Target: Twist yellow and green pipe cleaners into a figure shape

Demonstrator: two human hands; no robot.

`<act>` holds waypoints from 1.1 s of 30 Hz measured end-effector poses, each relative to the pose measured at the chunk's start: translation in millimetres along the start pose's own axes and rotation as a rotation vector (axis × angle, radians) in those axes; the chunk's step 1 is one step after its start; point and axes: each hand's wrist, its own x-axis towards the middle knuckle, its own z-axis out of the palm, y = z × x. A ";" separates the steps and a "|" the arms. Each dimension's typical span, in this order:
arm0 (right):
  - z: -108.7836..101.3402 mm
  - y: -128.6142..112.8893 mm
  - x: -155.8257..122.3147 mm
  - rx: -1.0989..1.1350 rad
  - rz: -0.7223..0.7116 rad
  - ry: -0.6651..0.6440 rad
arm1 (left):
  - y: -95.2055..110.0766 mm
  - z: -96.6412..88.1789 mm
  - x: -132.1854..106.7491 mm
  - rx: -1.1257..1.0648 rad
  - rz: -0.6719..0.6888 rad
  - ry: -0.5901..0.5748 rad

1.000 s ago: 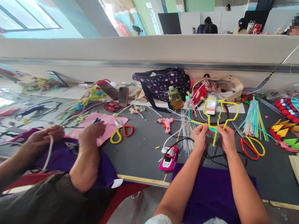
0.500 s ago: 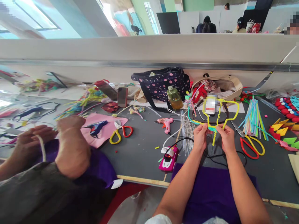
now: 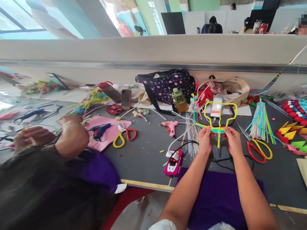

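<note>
Between my hands is a yellow pipe-cleaner shape (image 3: 235, 112) with two wide loops, a middle strand and a twisted stem pointing down. A teal pipe cleaner (image 3: 217, 130) crosses it where the stem meets the loops, and a length of it runs off to the upper left. My left hand (image 3: 205, 138) pinches the left side of this crossing. On the right side, my right hand (image 3: 232, 140) pinches it with thumb and fingers. Behind the loops, a phone (image 3: 216, 111) is partly covered by the yellow strands.
Red-and-yellow scissors (image 3: 257, 148) and a bundle of pastel pipe cleaners (image 3: 261, 123) lie to the right. A pink glue gun (image 3: 171, 127), a magenta power strip (image 3: 173, 163) and thin wires (image 3: 191, 137) lie left. A co-worker's hands (image 3: 39, 135) work at far left.
The yellow loops have turned and spread more evenly, and my right hand has shifted slightly right. The teal strip now stretches between both hands. The co-worker's arms have moved.
</note>
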 end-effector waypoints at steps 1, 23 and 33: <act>-0.4 -0.2 0.0 -0.008 -0.002 0.013 | -0.3 -0.2 0.1 -0.008 0.002 0.001; 7.9 -4.7 -6.4 0.051 -0.003 0.008 | 0.9 0.5 -7.7 0.165 0.135 -0.049; 9.0 -4.1 -3.8 0.225 0.063 0.045 | -2.1 -0.2 -8.8 0.268 0.184 -0.034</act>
